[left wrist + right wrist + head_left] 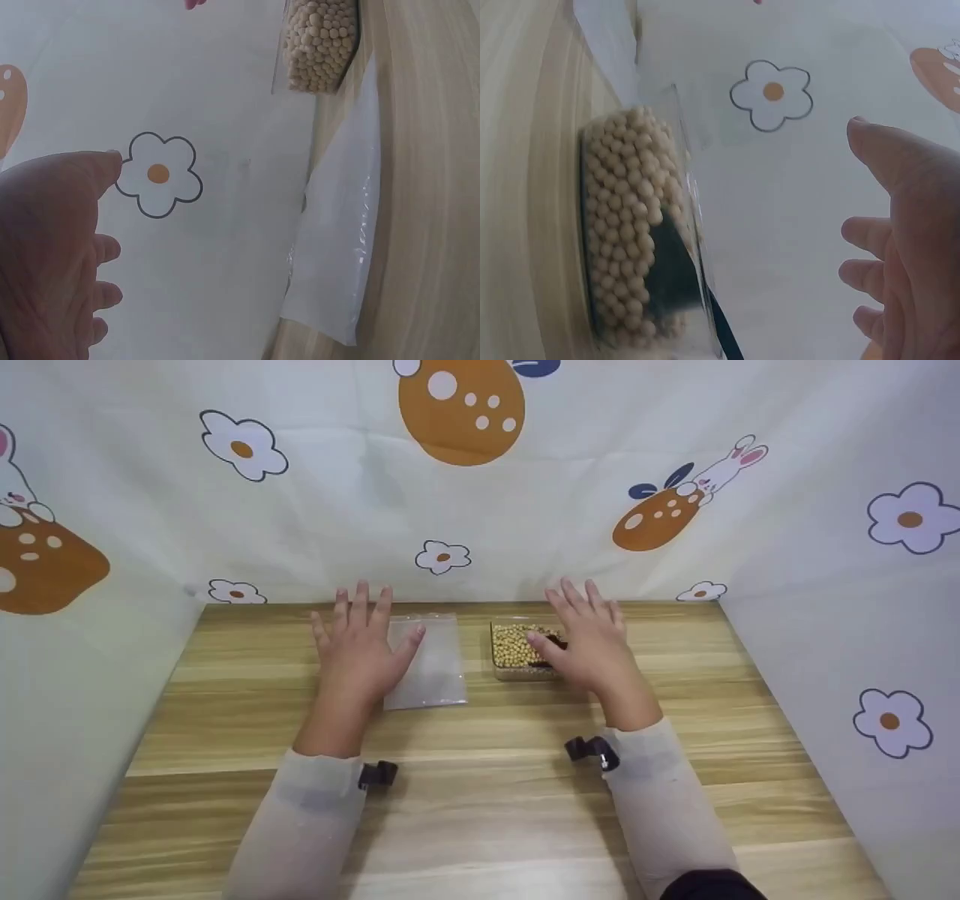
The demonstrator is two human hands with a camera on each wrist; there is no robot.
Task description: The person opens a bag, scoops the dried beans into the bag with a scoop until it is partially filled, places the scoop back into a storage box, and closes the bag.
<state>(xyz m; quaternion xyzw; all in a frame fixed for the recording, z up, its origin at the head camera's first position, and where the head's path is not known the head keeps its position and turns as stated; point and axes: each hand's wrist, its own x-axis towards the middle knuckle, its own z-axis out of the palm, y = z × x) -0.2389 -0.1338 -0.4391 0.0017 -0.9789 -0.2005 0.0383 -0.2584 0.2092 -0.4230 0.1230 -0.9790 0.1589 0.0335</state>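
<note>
My left hand [358,660] is spread flat over the left side of a clear plastic bag [431,671], holding nothing. In the left wrist view the bag [334,240] lies apart from the thumb and fingers. My right hand [592,649] is spread too, with its thumb above a clear rectangular box [517,675] of round yellowish beans [511,646]. A black scoop [673,274] is partly sunk in the beans, its thin handle passing over the box's rim. In the head view my right hand hides part of the scoop and of the box's right end.
A wood-grain tabletop [480,795] lies under everything. Pale cloth [337,510] printed with flowers, rabbits and orange shapes hangs behind the table's far edge and along both sides. A black strap mount [377,774] sits at the left wrist, a similar one [594,751] at the right.
</note>
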